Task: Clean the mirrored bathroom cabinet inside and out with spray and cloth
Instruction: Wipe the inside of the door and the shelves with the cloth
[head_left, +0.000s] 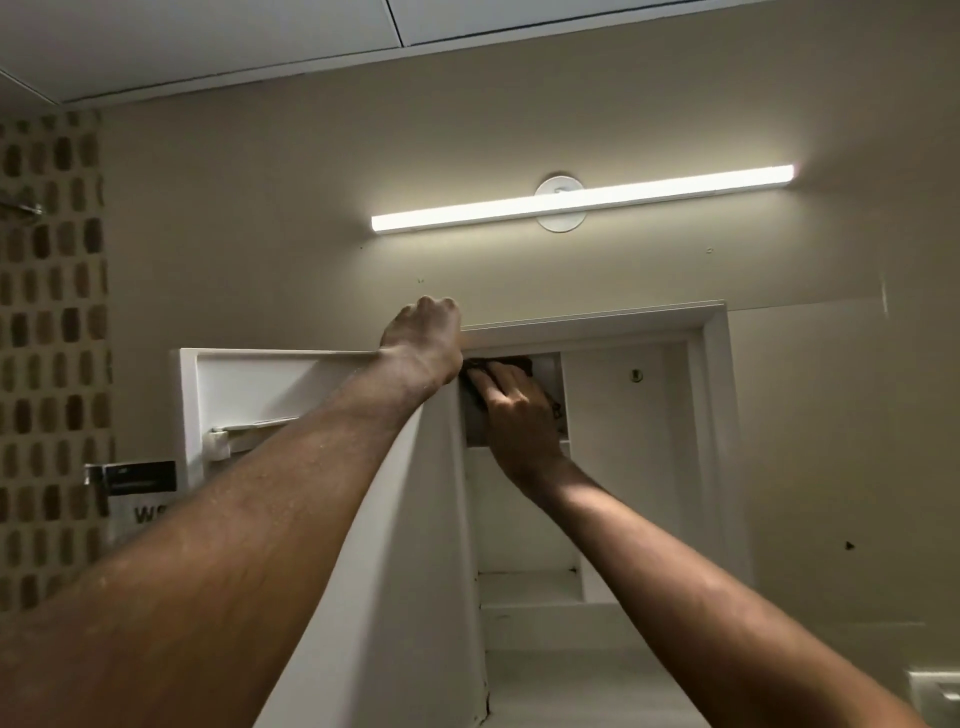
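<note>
The dark cloth (498, 366) lies pressed against the inner wall of the white cabinet (623, 467), high in its upper left compartment, mostly hidden under the right hand (514, 410), whose fingers lie flat on it. Just beside and above, the left hand (423, 338) is curled over the top edge of the open door (291, 384). Above the cabinet a lit bar lamp (582, 200) runs along the beige wall (260, 234).
</note>
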